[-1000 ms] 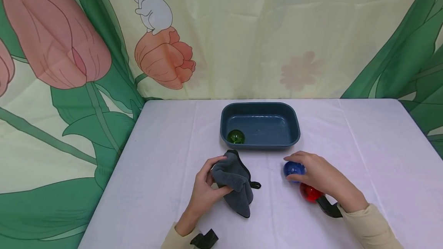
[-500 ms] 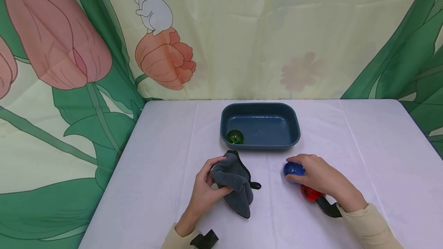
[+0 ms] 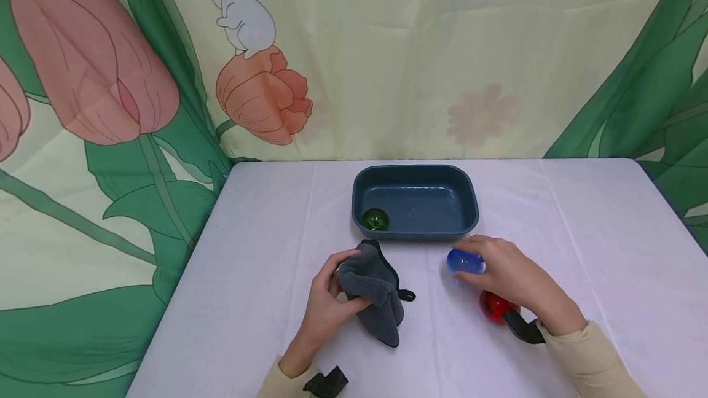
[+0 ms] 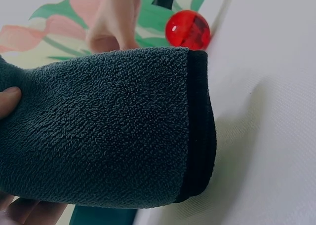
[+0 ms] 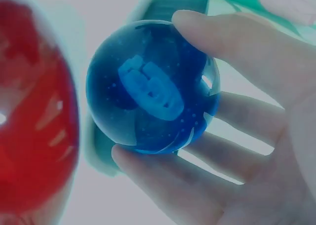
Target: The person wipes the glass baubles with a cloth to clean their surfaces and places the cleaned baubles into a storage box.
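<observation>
Gripping cloth [image 4: 108,131], 1 blue ball [image 3: 463,261], its inset [image 5: 150,90] unclear

A table [image 3: 265,238] under a white cover [image 3: 597,232], with faint fold lines running front to back, carries the things. Directly on it, toward the far edge, sits a dark blue tray [image 3: 415,236] (rectangular, rounded at the corners); nearer the person, off to the right, rests a glossy red ball [image 3: 492,307].

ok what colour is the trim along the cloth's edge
Black. The trim shows best in the left wrist view, bordering the fuzzy cloth.
</observation>
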{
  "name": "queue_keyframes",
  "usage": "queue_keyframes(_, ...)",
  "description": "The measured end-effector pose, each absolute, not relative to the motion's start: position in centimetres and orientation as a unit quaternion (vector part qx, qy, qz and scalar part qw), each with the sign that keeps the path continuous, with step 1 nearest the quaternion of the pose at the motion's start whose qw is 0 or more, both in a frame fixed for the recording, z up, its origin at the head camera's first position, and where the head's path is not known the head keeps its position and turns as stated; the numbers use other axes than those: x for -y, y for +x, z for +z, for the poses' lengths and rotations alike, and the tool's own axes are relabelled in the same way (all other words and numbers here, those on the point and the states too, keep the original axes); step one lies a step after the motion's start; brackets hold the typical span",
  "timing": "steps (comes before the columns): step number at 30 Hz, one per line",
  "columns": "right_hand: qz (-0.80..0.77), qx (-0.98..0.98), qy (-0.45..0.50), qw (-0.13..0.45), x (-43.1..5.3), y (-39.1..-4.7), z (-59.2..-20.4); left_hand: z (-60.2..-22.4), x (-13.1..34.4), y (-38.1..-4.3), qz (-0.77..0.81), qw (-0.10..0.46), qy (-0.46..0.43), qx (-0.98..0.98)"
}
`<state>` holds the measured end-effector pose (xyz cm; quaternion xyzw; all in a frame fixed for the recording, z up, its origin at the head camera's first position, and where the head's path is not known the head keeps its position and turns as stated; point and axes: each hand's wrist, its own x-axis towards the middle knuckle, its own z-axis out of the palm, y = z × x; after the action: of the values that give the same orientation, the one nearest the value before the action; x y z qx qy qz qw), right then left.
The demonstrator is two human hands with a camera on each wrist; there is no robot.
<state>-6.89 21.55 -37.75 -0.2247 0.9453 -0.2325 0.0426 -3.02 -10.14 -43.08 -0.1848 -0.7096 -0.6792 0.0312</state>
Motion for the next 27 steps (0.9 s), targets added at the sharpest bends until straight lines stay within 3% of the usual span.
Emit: queue_keyframes(27,-0.259,-0.935,-0.242,-0.003,-18.5,-5.7,-35.9,-42.8,9.2,-3.6,-0.677,0.033,-0.207,0.706)
